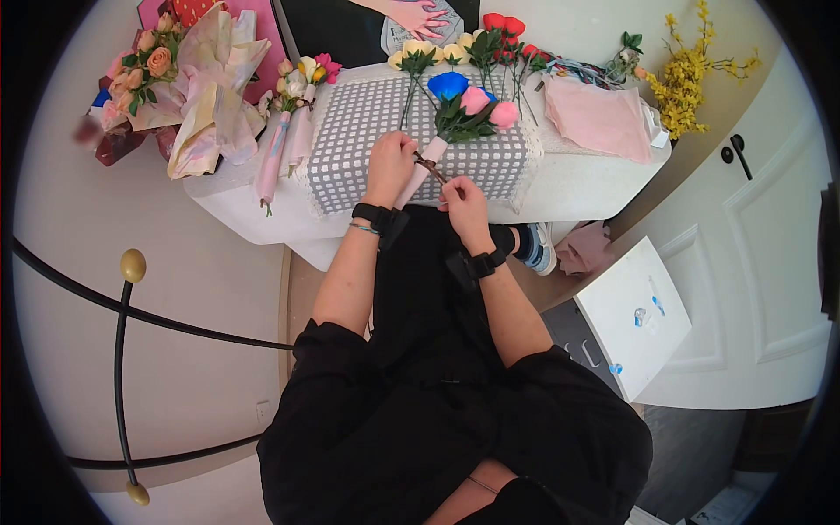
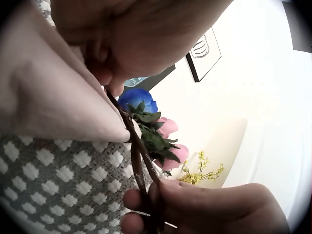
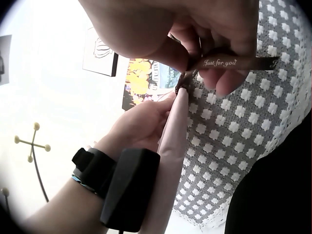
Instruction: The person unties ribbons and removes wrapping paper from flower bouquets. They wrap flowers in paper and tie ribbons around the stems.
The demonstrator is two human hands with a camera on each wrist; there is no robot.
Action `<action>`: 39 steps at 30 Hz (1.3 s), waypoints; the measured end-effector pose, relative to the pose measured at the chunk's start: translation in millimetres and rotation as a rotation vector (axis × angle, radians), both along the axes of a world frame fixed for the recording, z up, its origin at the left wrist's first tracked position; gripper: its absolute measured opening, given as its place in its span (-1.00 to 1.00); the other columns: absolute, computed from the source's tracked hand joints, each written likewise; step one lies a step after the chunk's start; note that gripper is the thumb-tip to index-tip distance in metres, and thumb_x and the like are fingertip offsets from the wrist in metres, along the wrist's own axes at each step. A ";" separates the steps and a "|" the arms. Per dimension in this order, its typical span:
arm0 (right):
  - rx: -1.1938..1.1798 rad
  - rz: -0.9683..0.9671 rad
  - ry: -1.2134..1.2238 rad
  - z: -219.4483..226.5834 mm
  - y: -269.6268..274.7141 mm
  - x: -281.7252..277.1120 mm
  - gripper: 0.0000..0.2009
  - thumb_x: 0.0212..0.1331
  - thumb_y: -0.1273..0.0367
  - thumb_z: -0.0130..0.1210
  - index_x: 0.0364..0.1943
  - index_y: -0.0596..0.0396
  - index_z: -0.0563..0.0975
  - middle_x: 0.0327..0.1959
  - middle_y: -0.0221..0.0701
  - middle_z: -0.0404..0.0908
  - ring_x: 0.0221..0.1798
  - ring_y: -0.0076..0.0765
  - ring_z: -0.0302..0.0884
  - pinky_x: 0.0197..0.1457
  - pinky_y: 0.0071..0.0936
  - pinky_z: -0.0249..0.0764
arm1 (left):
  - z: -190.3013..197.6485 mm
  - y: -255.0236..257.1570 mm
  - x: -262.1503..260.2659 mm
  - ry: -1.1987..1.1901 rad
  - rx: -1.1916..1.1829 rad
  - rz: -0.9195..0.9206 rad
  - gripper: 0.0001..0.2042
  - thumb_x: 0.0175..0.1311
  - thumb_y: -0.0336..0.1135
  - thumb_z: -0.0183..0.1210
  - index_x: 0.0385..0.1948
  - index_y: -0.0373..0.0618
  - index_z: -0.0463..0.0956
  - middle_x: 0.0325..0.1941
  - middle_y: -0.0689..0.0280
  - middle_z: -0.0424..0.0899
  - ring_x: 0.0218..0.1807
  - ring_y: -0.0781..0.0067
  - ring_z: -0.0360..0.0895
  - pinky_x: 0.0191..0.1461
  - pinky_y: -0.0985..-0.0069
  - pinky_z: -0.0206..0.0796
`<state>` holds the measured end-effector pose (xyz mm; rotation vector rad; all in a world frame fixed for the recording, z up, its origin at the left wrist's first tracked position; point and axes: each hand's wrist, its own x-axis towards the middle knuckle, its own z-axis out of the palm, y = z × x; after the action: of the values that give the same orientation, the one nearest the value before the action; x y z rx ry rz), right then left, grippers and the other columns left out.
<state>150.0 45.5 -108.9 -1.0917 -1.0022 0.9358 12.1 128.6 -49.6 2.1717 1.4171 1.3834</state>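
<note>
A small bouquet lies over the front of the table, with a blue flower, two pink flowers and green leaves above a pale pink paper wrap. Around the neck of the wrap runs a dark brown ribbon, printed "Just for you" in the right wrist view. My left hand pinches one part of the ribbon at the wrap's side, fingertips close against the paper. Between thumb and fingers, my right hand grips the ribbon's other part, pulled taut toward the lower right. The wrap's lower end reaches toward my lap.
A grey and white checkered cloth covers the table's middle. Cream flowers and red flowers lie behind. A slim pink-wrapped bouquet is on the left, folded pink paper on the right. A white cabinet stands right.
</note>
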 end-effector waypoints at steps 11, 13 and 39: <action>0.088 0.047 0.048 -18.1 -10.1 10.1 -0.90 0.20 0.45 0.04 -0.38 0.23 0.49 -0.35 -0.43 0.52 -0.27 -0.57 0.48 -0.30 -0.56 0.58 | -1.8 7.4 5.4 0.073 0.131 0.074 -0.87 0.19 -0.37 0.11 -0.48 -0.23 0.50 -0.41 0.08 0.56 -0.28 0.00 0.51 -0.18 0.19 0.33; 0.100 0.035 0.072 -18.2 -12.7 5.6 -0.90 0.20 0.45 0.05 -0.39 0.23 0.49 -0.36 -0.44 0.52 -0.26 -0.58 0.48 -0.31 -0.56 0.57 | -3.4 10.0 4.4 0.081 0.133 0.074 -0.87 0.19 -0.36 0.11 -0.46 -0.24 0.50 -0.40 0.07 0.57 -0.30 0.01 0.53 -0.20 0.20 0.34; 0.435 -0.076 -0.761 11.4 -19.9 -28.8 -0.82 0.18 0.44 0.04 -0.53 0.25 0.49 -0.50 -0.12 0.44 -0.40 0.06 0.43 -0.30 -0.13 0.37 | 21.9 8.7 5.8 0.169 -0.269 -0.103 -0.77 0.07 -0.19 0.23 -0.44 -0.20 0.62 -0.51 0.13 0.63 -0.43 0.15 0.59 -0.31 0.32 0.38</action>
<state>121.1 25.6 -97.5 -1.1099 -1.6734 0.1882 17.9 137.3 -27.7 2.1891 1.4299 0.9327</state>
